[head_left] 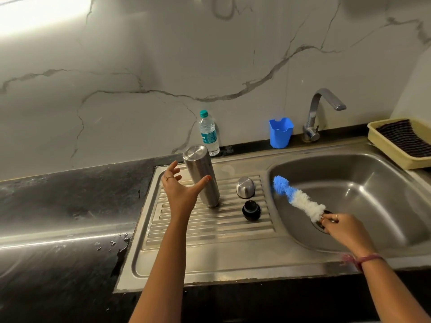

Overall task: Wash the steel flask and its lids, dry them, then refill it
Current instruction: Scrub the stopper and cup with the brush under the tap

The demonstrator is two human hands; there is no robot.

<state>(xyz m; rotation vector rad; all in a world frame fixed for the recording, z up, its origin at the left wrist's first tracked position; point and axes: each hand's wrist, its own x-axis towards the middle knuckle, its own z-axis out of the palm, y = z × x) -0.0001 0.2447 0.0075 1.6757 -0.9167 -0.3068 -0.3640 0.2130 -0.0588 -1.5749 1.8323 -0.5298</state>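
The steel flask (201, 173) stands upside down on the ribbed drainboard (210, 224), leaning slightly. My left hand (180, 186) is spread open just left of it, thumb near its side, not gripping it. A steel cap (245, 187) and a black inner lid (251, 209) sit on the drainboard to the right of the flask. My right hand (342, 227) holds the handle of a blue and white bottle brush (297, 198) over the sink basin (373, 183), bristles pointing up and left.
A plastic water bottle (208, 134) stands against the marble wall behind the flask. A blue plastic cup (281, 132) sits beside the tap (319, 113). A cream tray with a dark cloth (401, 142) rests at the sink's far right. The black counter (70, 206) on the left is wet.
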